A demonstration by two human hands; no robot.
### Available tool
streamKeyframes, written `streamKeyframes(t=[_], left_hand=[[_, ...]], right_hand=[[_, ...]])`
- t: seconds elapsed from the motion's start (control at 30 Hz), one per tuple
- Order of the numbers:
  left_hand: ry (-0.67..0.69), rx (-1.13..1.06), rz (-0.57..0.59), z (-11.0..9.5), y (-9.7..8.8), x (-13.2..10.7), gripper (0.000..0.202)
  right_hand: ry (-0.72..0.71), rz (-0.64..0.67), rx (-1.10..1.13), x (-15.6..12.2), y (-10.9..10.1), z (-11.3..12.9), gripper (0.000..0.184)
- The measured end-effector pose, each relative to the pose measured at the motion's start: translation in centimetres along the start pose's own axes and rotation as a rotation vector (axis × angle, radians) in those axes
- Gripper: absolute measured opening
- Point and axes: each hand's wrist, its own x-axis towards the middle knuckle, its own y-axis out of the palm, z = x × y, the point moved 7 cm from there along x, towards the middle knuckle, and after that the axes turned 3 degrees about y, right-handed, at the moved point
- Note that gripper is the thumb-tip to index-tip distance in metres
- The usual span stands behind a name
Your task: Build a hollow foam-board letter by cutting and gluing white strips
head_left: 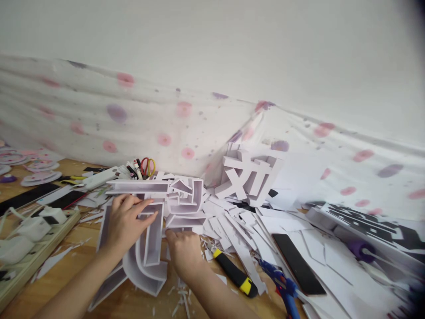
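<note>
A large white foam-board character shape, built from walled strips, lies on the wooden table in front of me. My left hand rests on its upper part with the fingers curled over a strip wall. My right hand is closed in a pinch at the shape's right side, fingertips pressed against a white strip near the middle. A second finished white character leans upright against the dotted cloth behind.
A black and yellow utility knife, a blue glue gun and a black phone lie to the right among white offcuts. Scissors and pens stand at the back. A power strip with plugs sits left.
</note>
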Motion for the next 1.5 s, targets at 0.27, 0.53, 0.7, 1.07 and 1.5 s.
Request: streamKeyframes(t=[0.27,0.53,0.7,1.07,1.5], left_hand=[[0.014,-0.002,-0.009,0.1,0.1,-0.1,0.021],[0.024,-0.001,-0.013,0.0,0.1,-0.1,0.021],[0.023,-0.003,-0.02,0.1,0.1,-0.1,0.02],[0.065,0.006,-0.033,-0.4,-0.3,0.0,0.021],[-0.058,0.005,0.06,1.0,0.6,0.0,0.022]], right_hand=[[-0.022,-0.011,-0.013,0.1,0.2,0.0,0.012],[-0.02,-0.004,-0.022,0.1,0.3,0.0,0.012],[-0.017,0.002,-0.016,0.0,0.2,0.1,0.011],[0.018,-0.013,-0.01,0.0,0.2,0.0,0.011],[0.144,0.093,-0.058,0.7,-0.1,-2.2,0.015]])
